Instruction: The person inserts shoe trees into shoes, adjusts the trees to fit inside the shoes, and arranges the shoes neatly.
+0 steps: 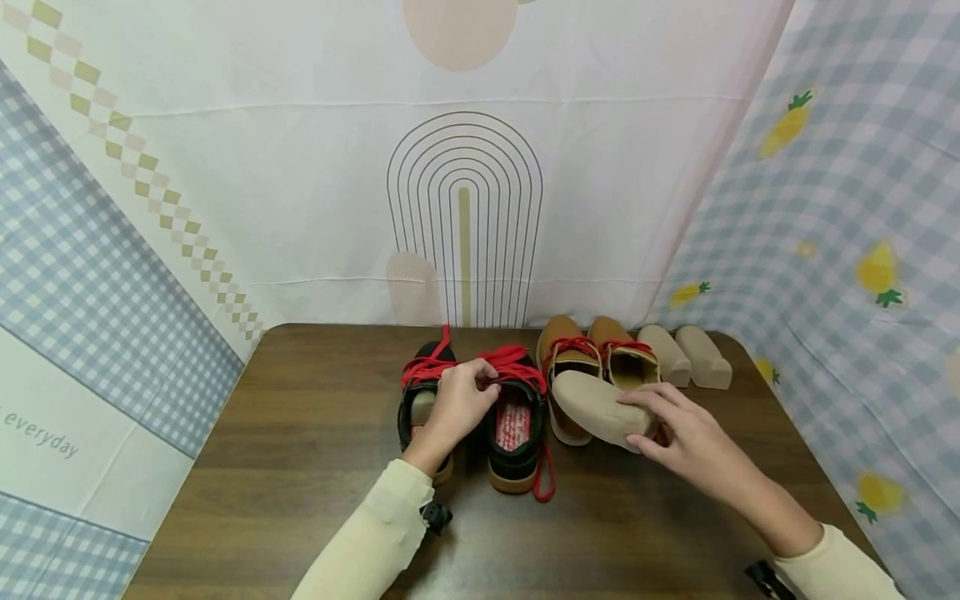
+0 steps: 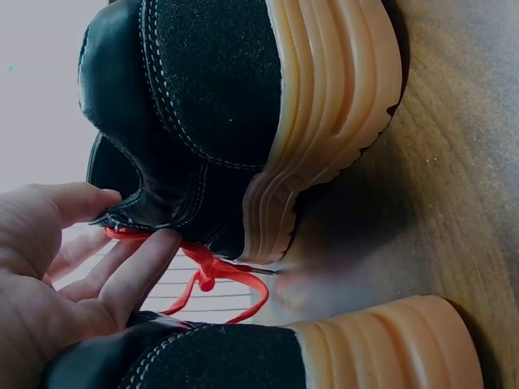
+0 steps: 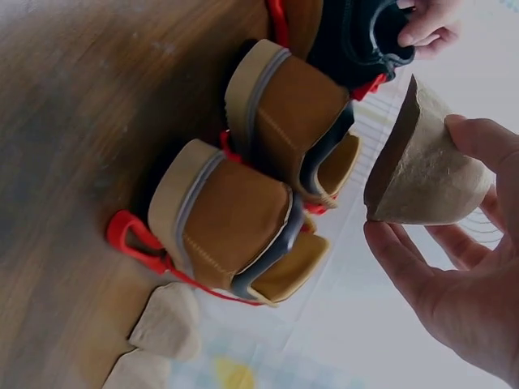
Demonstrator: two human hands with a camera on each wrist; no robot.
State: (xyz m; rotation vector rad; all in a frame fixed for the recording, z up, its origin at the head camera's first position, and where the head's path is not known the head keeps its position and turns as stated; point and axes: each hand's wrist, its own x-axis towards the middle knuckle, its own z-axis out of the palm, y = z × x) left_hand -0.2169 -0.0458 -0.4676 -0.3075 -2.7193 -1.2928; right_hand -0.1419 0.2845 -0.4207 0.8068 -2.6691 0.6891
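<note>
Two black shoes with red laces stand side by side on the table. My left hand [image 1: 461, 404] pinches the collar edge of the right-hand black shoe [image 1: 514, 467], thumb at the opening and fingers on the outer side by the laces [image 2: 212, 271]. A red-and-white insole [image 1: 513, 427] shows inside this shoe. The left-hand black shoe [image 1: 405, 417] has a beige insert [image 1: 422, 408] in it, partly behind my wrist. In my right hand [image 1: 686, 433] is another beige shoe insert [image 1: 596, 408], gripped at its wide end between thumb and fingers, its rounded end pointing left.
Two brown shoes [image 1: 551, 346] [image 3: 235, 223] with red laces stand right of the black pair, below the held insert in the head view. Beyond them, two more beige inserts [image 1: 703, 354] lie at the table's back right. A patterned cloth [image 1: 330, 192] hangs behind the wooden table [image 1: 300, 417].
</note>
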